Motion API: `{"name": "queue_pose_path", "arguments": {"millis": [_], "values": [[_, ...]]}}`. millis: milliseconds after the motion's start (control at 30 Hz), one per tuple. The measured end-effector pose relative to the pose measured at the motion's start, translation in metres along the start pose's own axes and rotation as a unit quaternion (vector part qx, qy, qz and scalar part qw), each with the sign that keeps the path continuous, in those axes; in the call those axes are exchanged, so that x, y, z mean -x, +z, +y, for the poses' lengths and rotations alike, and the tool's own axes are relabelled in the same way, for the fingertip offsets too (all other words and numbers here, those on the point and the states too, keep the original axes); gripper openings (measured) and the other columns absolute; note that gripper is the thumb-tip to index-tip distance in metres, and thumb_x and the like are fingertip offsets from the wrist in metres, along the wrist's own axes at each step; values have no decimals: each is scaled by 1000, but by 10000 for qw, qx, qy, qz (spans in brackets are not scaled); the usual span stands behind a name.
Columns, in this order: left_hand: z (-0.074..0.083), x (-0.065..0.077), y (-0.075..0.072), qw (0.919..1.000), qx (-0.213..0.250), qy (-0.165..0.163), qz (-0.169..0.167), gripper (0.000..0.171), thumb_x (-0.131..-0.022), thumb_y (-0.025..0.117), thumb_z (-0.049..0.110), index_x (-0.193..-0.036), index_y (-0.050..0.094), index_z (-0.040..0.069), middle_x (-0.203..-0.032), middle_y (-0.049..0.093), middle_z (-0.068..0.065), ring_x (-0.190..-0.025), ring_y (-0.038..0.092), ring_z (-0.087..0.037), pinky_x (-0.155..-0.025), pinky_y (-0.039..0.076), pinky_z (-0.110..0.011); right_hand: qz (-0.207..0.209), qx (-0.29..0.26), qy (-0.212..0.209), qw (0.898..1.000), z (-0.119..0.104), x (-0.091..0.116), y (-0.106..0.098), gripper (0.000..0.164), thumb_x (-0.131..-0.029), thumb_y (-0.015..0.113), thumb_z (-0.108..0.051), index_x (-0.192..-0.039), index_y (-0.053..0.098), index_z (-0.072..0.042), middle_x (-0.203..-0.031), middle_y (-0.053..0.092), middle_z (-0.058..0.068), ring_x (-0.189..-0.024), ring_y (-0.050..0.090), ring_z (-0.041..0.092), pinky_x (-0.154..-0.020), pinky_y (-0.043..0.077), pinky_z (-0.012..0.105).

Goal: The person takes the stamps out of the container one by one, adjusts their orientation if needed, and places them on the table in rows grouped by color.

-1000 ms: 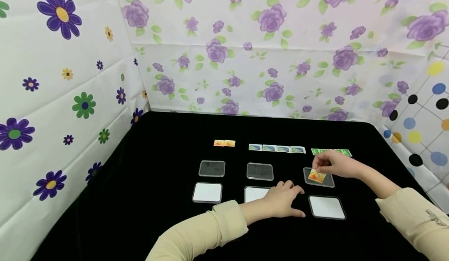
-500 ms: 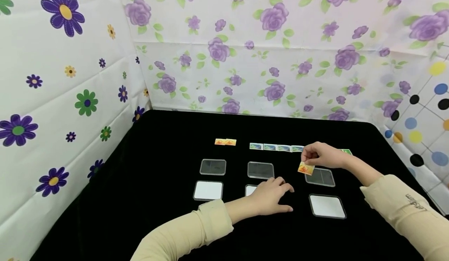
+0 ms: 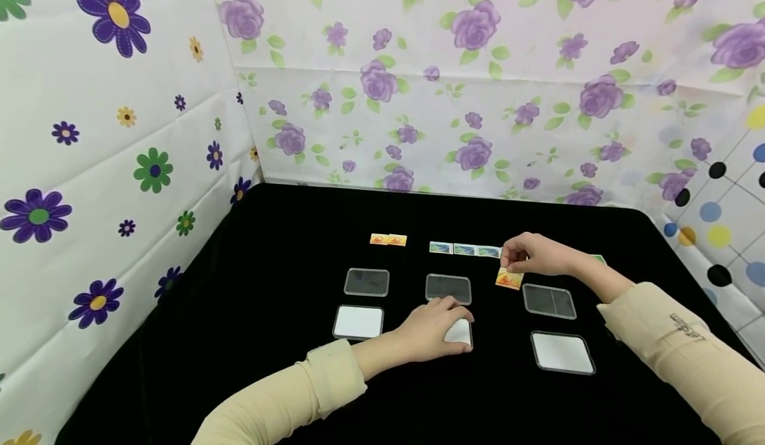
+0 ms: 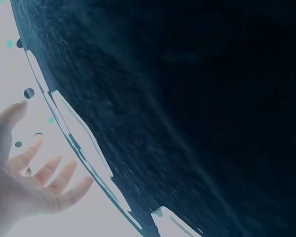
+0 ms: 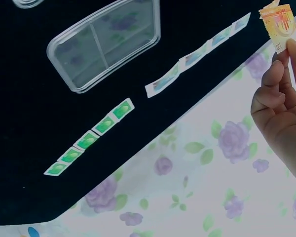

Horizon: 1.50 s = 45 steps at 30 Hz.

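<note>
My right hand [image 3: 540, 256] pinches an orange-and-yellow stamp [image 3: 509, 279] by its upper edge, with the picture side showing. In the right wrist view the same stamp [image 5: 281, 23] stands between thumb and fingertips. This hand is over the right end of a row of blue stamps [image 3: 464, 249], hiding part of it. My left hand [image 3: 433, 332] hovers with spread, relaxed fingers over the middle white-backed clear case [image 3: 459, 333], covering much of it; whether it touches cannot be told. In the left wrist view the left hand [image 4: 27, 182] holds nothing.
Two orange stamps [image 3: 388, 240] lie at the back left. Green stamps [image 5: 87, 140] form a row at the back right. Three dark clear cases [image 3: 548, 301] stand in a line, with white-backed cases [image 3: 564, 353] in front. Patterned cloth walls [image 3: 418, 133] enclose the black table.
The right hand has carried the orange stamp leftward and back, away from above the right clear case. The left hand has shifted left over the middle white-backed case.
</note>
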<state>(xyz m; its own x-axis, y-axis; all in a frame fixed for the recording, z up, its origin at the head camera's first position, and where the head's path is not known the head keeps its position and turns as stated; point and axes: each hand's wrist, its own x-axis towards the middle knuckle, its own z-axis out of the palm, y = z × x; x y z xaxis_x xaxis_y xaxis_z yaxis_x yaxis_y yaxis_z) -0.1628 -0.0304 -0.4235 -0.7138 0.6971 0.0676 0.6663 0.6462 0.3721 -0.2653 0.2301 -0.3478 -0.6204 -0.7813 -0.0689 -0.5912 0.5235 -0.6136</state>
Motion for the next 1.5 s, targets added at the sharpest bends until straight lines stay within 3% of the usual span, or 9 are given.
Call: {"name": "queue_pose_path", "arguments": {"millis": [267, 467, 733, 1067, 1267, 1500], "values": [[-15, 14, -12, 9993, 155, -335, 64, 44, -86, 67, 37, -125, 57, 19, -125, 56, 1, -112, 55, -17, -90, 49, -29, -65, 37, 168, 9998, -7, -15, -1, 4, -91, 60, -7, -89, 63, -5, -78, 61, 3, -66, 50, 5, -60, 45, 24], [-23, 27, -18, 9990, 156, -353, 232, 42, -86, 67, 37, -123, 57, 20, -122, 57, 1, -110, 56, -18, -91, 49, -33, -46, 186, 226, 9996, -10, -27, 1, 4, -90, 60, -6, -88, 64, -5, -78, 61, 2, -67, 50, 7, -61, 44, 24], [-36, 46, -25, 9983, 419, -383, 160, 39, -87, 66, 36, -121, 59, 19, -122, 58, 5, -114, 55, -15, -97, 47, -35, -28, 238, 334, 9992, -13, -42, 2, 6, -89, 60, -3, -86, 63, -6, -77, 60, 2, -66, 49, 9, -62, 43, 24], [-48, 87, -30, 9953, 470, -623, 567, 32, -86, 66, 37, -114, 63, 21, -115, 61, 8, -108, 57, -12, -93, 48, -36, -43, 391, 95, 9992, -14, -61, 11, 4, -89, 61, -2, -86, 63, -5, -77, 59, 4, -64, 44, 10, -61, 39, 24], [-69, 116, -42, 9955, 386, -568, 659, 30, -85, 69, 35, -111, 62, 23, -110, 61, 10, -103, 59, -12, -87, 50, -36, -108, 297, 80, 9995, -16, -75, 14, 5, -89, 59, 0, -87, 63, -3, -77, 60, 6, -62, 41, 10, -60, 37, 24], [-96, 138, -54, 9936, 258, -827, 718, 32, -85, 68, 36, -112, 62, 21, -112, 62, 7, -101, 60, -14, -86, 51, -37, -171, 125, 103, 9997, -20, -93, 13, 4, -89, 58, 1, -88, 62, 1, -77, 60, 10, -63, 45, 12, -62, 40, 27]]}}
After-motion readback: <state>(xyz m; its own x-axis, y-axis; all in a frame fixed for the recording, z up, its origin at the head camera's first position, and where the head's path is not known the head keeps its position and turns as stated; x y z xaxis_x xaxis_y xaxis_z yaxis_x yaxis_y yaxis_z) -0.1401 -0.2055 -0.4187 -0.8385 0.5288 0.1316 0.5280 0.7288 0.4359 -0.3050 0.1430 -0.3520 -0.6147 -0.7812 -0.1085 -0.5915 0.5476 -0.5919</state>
